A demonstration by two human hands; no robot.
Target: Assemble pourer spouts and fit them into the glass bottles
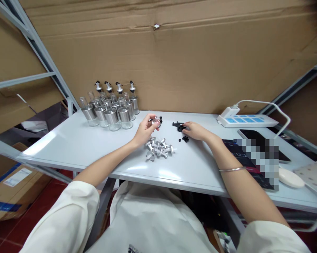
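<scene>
My left hand [145, 130] is closed around a silver bottle pourer [156, 122] with black plastic at its end. To its right, my right hand [196, 131] reaches down to a small pile of black plastic parts [179, 127]. Its fingertips are bunched at the pile's edge; whatever they pinch is hidden. Just below that hand lie tiny black caps [185, 139]. A heap of silver pourer tops [160, 148] with pale stems rests on the table in front of me, under my left wrist.
Several glass bottles with steel bands [112, 116] stand at the back left, some topped with pourers. On the right are a white power strip [250, 121] with a cable, phones [258, 140] and a cream disc [291, 177]. Cardboard [174, 63] walls the table's [95, 151] back.
</scene>
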